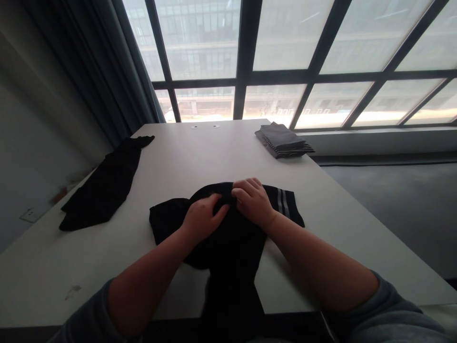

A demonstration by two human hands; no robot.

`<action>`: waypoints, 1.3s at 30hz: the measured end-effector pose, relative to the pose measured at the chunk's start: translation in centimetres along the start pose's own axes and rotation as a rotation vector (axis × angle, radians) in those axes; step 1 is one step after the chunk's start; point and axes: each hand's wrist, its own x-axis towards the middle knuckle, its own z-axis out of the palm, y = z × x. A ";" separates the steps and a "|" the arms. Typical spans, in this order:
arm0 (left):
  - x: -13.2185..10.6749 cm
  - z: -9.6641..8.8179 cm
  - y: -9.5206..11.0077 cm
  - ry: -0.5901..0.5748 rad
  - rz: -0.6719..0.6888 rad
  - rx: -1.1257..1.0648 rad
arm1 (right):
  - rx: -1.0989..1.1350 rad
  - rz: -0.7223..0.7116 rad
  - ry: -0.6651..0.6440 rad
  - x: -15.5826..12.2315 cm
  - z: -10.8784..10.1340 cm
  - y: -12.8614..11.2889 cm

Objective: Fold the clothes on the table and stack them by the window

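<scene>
A black shirt (232, 243) lies spread on the white table (217, 157) before me, its lower part reaching the near table edge. Two light grey stripes cross its right sleeve; the left sleeve is plain and bunched. Near the shirt's far edge, about where a collar would sit, my left hand (203, 216) pinches the cloth between thumb and fingers. Right beside it, my right hand (253, 200) has its fingers curled round the same dark cloth. The hands are close together, and the fabric between them is too dark to make out in detail.
Another black garment (105, 183) lies along the table's left edge. A folded stack of grey cloth (283, 139) with striped edges sits at the far right. Behind the table are large windows (203, 43) and a dark curtain (96, 62).
</scene>
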 end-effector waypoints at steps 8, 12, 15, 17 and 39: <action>0.3 1.5 -1.2 -0.104 0.079 -0.141 | 0.157 0.124 -0.016 -0.4 -0.8 0.1; 0.4 1.4 -1.2 -0.132 0.064 -0.171 | 0.433 0.334 -0.099 -0.3 -1.0 0.5; 0.3 1.5 -1.1 -0.147 0.054 -0.154 | 0.599 0.595 -0.201 0.0 -0.9 0.7; 0.1 1.7 -1.0 -0.134 0.079 -0.049 | 0.624 0.709 -0.215 0.1 -0.5 0.8; 0.8 1.0 -2.5 0.311 0.171 0.346 | 1.637 1.178 -0.077 0.3 0.3 -0.7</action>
